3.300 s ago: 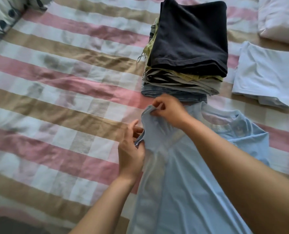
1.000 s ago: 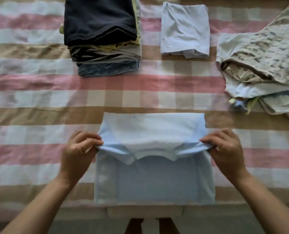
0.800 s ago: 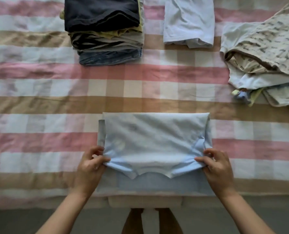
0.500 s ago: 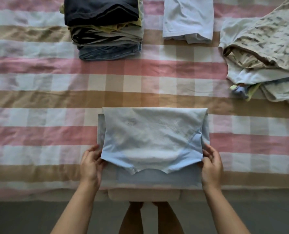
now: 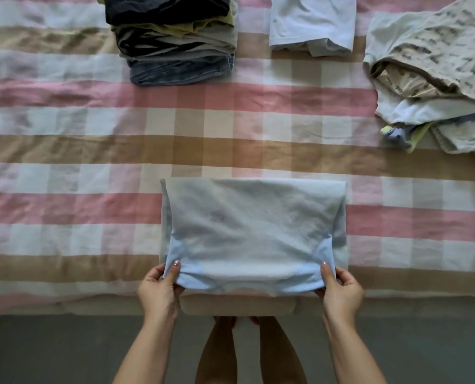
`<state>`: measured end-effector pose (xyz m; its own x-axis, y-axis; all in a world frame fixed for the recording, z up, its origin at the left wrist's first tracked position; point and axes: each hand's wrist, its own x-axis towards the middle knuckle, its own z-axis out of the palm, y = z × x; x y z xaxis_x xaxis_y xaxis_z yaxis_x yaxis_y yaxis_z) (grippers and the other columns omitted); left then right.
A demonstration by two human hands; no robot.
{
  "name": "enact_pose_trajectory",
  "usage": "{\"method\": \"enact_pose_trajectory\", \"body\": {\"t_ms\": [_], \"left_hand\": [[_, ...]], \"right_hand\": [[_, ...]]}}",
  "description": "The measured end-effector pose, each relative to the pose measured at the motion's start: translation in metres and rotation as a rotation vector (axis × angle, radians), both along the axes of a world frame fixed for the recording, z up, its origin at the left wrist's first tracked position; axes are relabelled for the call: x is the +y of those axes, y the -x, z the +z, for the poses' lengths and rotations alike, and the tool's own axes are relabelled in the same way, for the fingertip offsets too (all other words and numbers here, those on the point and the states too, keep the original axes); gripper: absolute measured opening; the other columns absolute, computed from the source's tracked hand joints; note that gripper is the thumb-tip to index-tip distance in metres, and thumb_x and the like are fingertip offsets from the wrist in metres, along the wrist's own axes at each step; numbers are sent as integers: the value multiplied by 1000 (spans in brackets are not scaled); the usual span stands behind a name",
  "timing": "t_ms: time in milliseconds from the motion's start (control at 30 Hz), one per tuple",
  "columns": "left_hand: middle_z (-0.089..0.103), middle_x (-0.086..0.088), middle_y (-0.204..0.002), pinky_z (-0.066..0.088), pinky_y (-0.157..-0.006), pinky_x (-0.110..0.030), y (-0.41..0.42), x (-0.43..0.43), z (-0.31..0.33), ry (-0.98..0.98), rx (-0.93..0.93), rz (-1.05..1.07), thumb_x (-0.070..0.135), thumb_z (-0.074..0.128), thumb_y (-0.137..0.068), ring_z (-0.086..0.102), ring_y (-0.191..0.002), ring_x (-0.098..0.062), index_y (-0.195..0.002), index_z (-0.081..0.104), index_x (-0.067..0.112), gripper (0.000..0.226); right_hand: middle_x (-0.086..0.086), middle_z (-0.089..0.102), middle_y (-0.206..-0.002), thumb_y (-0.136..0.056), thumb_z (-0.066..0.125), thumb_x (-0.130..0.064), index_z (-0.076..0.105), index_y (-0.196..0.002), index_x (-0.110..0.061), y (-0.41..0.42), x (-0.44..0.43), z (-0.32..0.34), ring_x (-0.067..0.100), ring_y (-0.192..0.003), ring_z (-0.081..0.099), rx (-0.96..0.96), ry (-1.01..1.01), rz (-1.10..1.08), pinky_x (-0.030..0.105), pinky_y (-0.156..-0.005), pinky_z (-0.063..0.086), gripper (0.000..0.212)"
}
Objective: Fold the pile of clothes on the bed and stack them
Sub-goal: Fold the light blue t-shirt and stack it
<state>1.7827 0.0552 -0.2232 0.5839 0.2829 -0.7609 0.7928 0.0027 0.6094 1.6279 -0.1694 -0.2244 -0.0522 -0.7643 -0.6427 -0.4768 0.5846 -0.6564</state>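
Checked bedsheet (image 5: 64, 151): spans everything ahead of my hands.

Light blue T-shirt (image 5: 253, 231): lies flat on the sheet between and just ahead of both hands. It is doubled over, with the crease on the far side and the loose edges at the near edge of the bed.

Unfolded pile (image 5: 438, 65): well ahead and to the right of my right hand, not yet done.

Folded stack (image 5: 175, 42): well ahead of my left hand, dark garment on top, denim at the bottom.

Pale folded garment (image 5: 311, 23): ahead of my right hand, apart from the stack.

Left hand (image 5: 158, 289): pinches the shirt's near-left corner, thumb (image 5: 172, 270) on top and fingers underneath.

Right hand (image 5: 341, 292): mirrors this at the near-right corner.

Judgement: I grip both corners so the layers stay square. The shirt likely needs lifting to the stack next, where its thin fabric may sag.
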Motion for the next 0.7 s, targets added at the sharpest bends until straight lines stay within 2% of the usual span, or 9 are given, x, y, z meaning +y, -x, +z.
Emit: {"method": "enact_pose_trajectory", "body": {"t_ms": [100, 167, 267, 367, 467, 533, 600, 667, 700], "left_hand": [[58, -10, -75, 53, -51, -25, -1, 2, -4, -138, -71, -168, 8, 60, -88, 60, -67, -25, -78, 53, 10, 12], [58, -10, -87, 49, -69, -35, -2, 0, -1, -349, -203, -332, 12, 63, -86, 58, -84, -32, -92, 53, 9, 12], [53, -9, -108, 41, -86, -37, -12, -16, 6, -549, -475, -567, 18, 64, -84, 48, -102, -28, -112, 51, 10, 32], [46, -8, -127, 33, -97, -33, -44, -43, 6, -521, -578, -724, 21, 61, -86, 37, -117, -20, -127, 46, 10, 45], [46, -14, -134, 33, -107, -43, -93, -62, -1, -414, -443, -629, 22, 62, -87, 41, -125, -28, -135, 39, 7, 55], [51, -15, -130, 37, -105, -41, -115, -65, -4, -419, -329, -569, 27, 64, -86, 46, -122, -30, -132, 43, 6, 55], [60, -14, -119, 44, -97, -38, -125, -64, -4, -422, -244, -558, 29, 66, -84, 55, -111, -30, -121, 53, 6, 45], [64, -12, -98, 49, -81, -36, -127, -63, -1, -415, -261, -601, 27, 67, -83, 59, -92, -28, -99, 60, 7, 26], [62, -10, -89, 46, -73, -33, -130, -64, 0, -417, -304, -615, 25, 67, -83, 58, -84, -26, -91, 59, 9, 19]], "right_hand": [[2, 64, -77, -86, 63, -14, 64, -97, -4, -2, -1, -8, 17, -70, 60, 67, 50, 43, 24, -54, 54, 14], [6, 63, -88, -85, 65, -14, 63, -99, -6, -4, -1, -7, 23, -80, 60, 130, 151, 110, 35, -69, 52, 16], [13, 56, -108, -82, 67, -9, 61, -108, -8, -11, -8, 1, 24, -93, 54, 198, 424, 269, 31, -84, 42, 27], [15, 54, -118, -82, 68, -19, 57, -119, -6, -35, -31, 7, 31, -109, 45, 239, 536, 438, 36, -92, 36, 41], [15, 53, -125, -83, 66, -32, 50, -127, -6, -70, -64, 6, 32, -117, 41, 246, 455, 490, 39, -96, 34, 54], [13, 58, -119, -82, 66, -37, 54, -120, -8, -87, -82, 3, 33, -114, 45, 264, 383, 464, 40, -94, 37, 49], [12, 65, -102, -82, 66, -38, 62, -99, -9, -96, -92, 0, 31, -100, 55, 223, 290, 441, 40, -85, 46, 33], [13, 66, -84, -81, 69, -31, 62, -80, -8, -99, -97, -3, 23, -78, 57, 147, 273, 437, 32, -67, 45, 24], [12, 64, -78, -81, 69, -28, 61, -77, -5, -101, -99, -3, 20, -71, 53, 118, 288, 434, 29, -62, 41, 25]]}}
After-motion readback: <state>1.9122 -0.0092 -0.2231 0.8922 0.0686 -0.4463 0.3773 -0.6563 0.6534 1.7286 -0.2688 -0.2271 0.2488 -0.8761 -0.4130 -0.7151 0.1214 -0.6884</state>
